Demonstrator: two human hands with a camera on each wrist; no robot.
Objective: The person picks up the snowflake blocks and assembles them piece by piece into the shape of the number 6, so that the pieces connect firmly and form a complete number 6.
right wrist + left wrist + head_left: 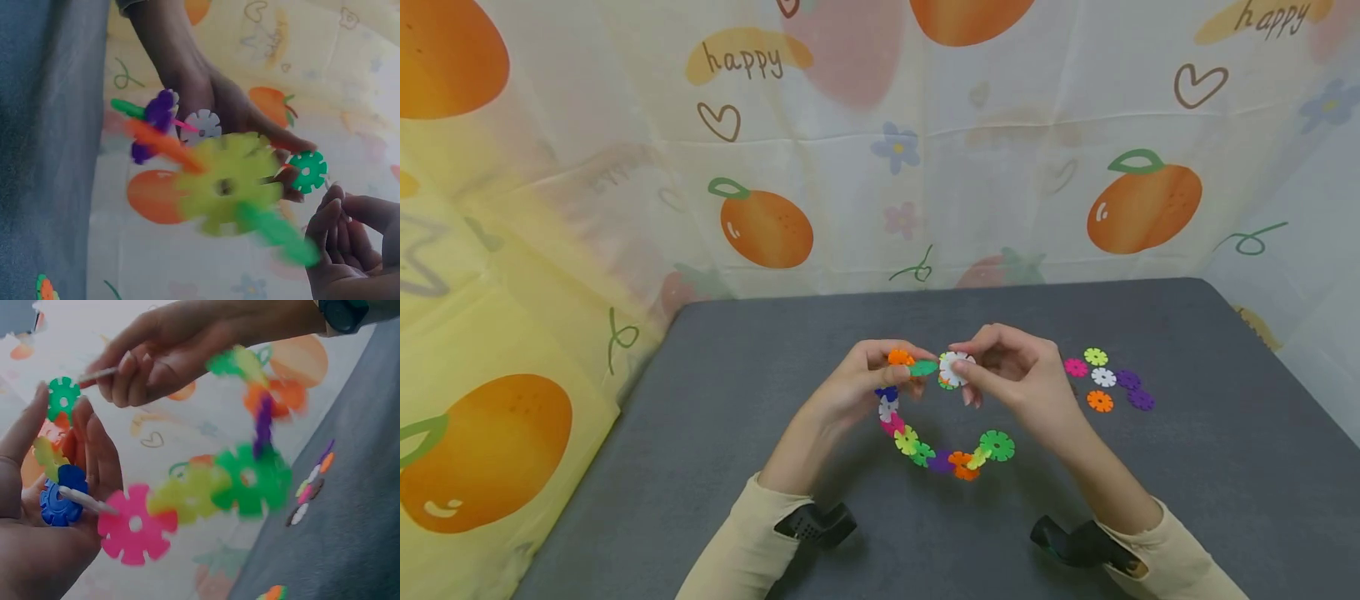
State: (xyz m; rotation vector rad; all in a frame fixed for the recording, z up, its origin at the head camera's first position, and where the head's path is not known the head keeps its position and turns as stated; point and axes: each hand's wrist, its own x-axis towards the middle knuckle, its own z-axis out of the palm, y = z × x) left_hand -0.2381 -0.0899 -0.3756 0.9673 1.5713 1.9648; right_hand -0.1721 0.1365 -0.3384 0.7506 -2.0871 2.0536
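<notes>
My left hand (850,383) pinches the end of a curved chain of notched plastic flower discs, near an orange disc (900,357) and a green disc (922,367). From that hand the chain hangs in an arc through blue, white, pink (137,534), yellow, green, purple and orange discs to a large green disc (997,446) at its free end. Between thumb and fingers, my right hand (1026,375) pinches a white disc (957,368). In the right wrist view its thin edge stands right at the rim of the green disc (308,172).
Right of my right hand, several loose discs lie on the dark grey table (1210,467): yellow, pink, white (1103,377), orange (1101,402) and purple (1141,400). Behind the table hangs a fruit-printed cloth (850,208). Dark wrist devices (820,523) sit at both cuffs.
</notes>
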